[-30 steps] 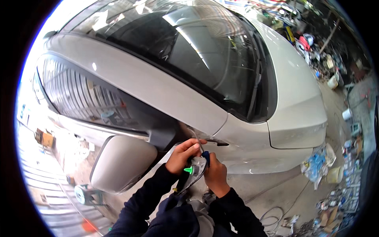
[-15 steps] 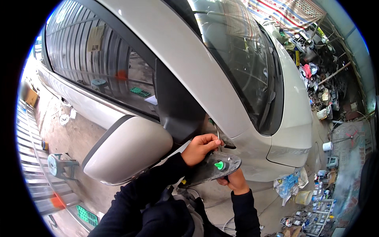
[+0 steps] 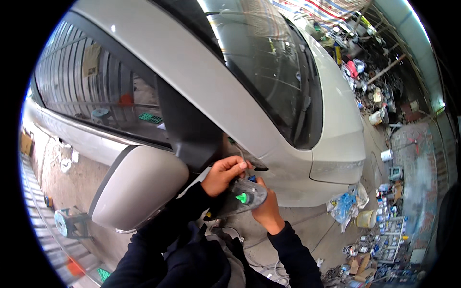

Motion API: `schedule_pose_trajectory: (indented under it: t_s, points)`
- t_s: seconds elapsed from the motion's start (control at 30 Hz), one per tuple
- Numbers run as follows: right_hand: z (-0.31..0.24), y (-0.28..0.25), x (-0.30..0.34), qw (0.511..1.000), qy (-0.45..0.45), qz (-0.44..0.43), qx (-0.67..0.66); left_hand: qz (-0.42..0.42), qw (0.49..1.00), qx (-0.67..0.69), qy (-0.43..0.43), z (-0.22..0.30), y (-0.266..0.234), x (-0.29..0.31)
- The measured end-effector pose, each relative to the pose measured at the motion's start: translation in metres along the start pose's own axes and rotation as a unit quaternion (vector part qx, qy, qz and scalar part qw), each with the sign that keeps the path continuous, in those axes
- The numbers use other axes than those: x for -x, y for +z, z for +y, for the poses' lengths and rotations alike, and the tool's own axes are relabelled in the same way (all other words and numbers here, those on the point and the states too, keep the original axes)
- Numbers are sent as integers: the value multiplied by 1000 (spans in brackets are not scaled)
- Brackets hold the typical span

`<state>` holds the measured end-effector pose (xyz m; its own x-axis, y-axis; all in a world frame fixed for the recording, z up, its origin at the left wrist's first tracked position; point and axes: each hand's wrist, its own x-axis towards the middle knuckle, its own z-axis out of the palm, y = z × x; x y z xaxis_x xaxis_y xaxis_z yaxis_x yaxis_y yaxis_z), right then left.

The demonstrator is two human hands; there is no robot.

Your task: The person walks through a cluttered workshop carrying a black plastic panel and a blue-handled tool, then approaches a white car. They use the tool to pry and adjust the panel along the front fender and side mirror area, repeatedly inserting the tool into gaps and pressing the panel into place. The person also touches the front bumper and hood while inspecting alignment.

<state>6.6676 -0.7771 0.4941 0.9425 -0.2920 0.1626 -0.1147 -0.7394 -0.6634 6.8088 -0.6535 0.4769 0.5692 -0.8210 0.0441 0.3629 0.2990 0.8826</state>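
Note:
A dark triangular trim panel (image 3: 225,207) is held level in front of me, beside the car's silver-white body. On its upturned side are a green clip (image 3: 244,198) and a yellow clip (image 3: 208,214). My right hand (image 3: 270,210) grips the panel's right end, its thumb on the edge by a small blue piece (image 3: 252,179) that looks like a connector. My left hand (image 3: 224,174) pinches a thin cable (image 3: 241,152) that runs up to a gap (image 3: 259,167) in the bodywork. The fingers partly hide where cable and panel meet.
A large side mirror (image 3: 144,185) juts out left of my hands. Behind them rise the window pillar and windshield (image 3: 264,62). A blue stool (image 3: 69,223) stands at left. Cables (image 3: 269,264) lie on the floor below. Buckets (image 3: 366,219), bags and cans crowd the right.
The view has shifted, so the car sits further left. My right hand has come up from beneath the panel to its right edge, and the blue piece now shows. My left hand still pinches the cable.

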Motion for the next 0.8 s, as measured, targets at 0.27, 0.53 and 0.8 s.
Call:
schedule_pose_trajectory:
  t_s: [0.27, 0.53, 0.8]
  points:
    - [-26, -10, 10, 998, 60, 8, -29, 49, 991, -121, -26, 18, 10, 3]
    - [-54, -34, 40, 986, -21, 94, -135, 55, 997, 32, -42, 18, 16, 8]
    - [-83, -57, 34, 988, -61, 94, -108, 103, 992, 64, -18, 27, 15, 30]
